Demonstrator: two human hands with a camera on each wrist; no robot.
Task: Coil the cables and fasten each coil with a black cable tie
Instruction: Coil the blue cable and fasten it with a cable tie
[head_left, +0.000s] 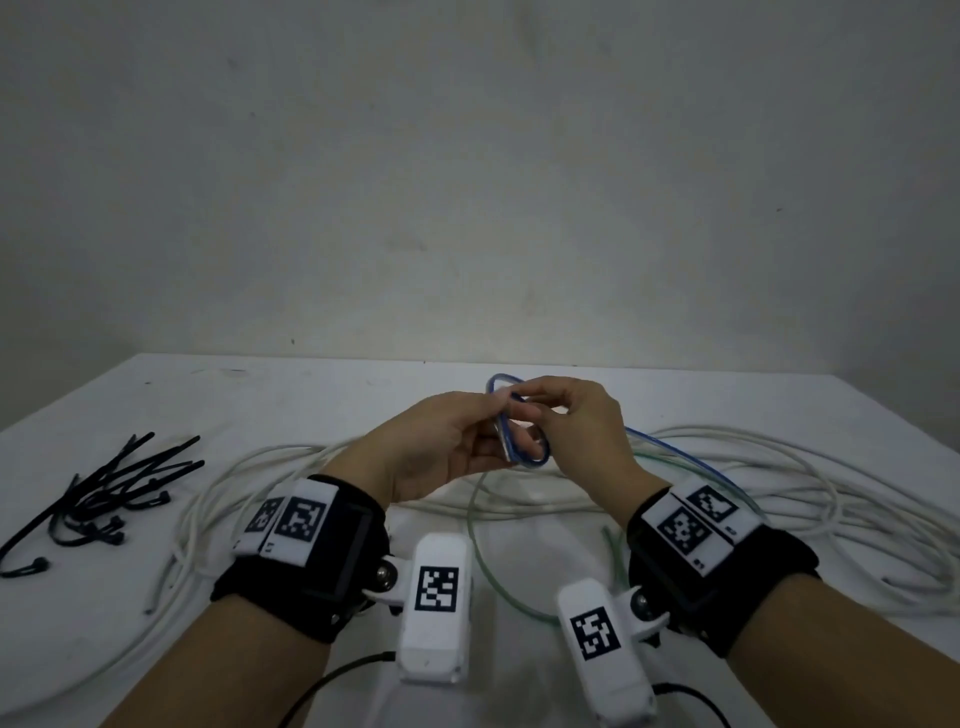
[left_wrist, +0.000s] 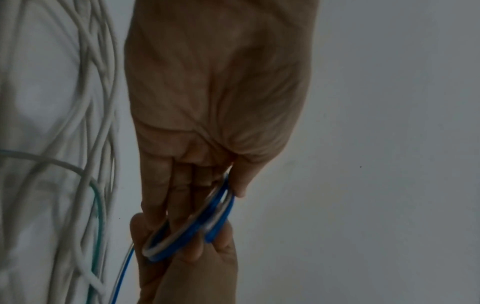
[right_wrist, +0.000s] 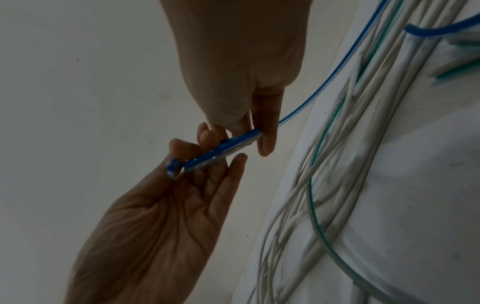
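A small coil of blue cable (head_left: 522, 441) (left_wrist: 192, 224) (right_wrist: 221, 150) is held above the table between both hands. My left hand (head_left: 452, 441) (right_wrist: 182, 185) pinches the coil with thumb and fingers. My right hand (head_left: 566, 415) (left_wrist: 197, 257) (right_wrist: 249, 131) grips the coil's far side; the loose blue strand (head_left: 675, 452) (right_wrist: 324, 86) trails from it to the right. A bundle of black cable ties (head_left: 104, 493) lies at the table's left. White cable (head_left: 779, 493) and a green cable (head_left: 483, 561) lie loose on the table.
The white table (head_left: 311, 395) ends at a grey wall (head_left: 467, 182) behind. White cable loops spread across both sides under my wrists (left_wrist: 85, 123) (right_wrist: 350, 164). Thin black leads run from the wrist cameras at the near edge (head_left: 332, 680).
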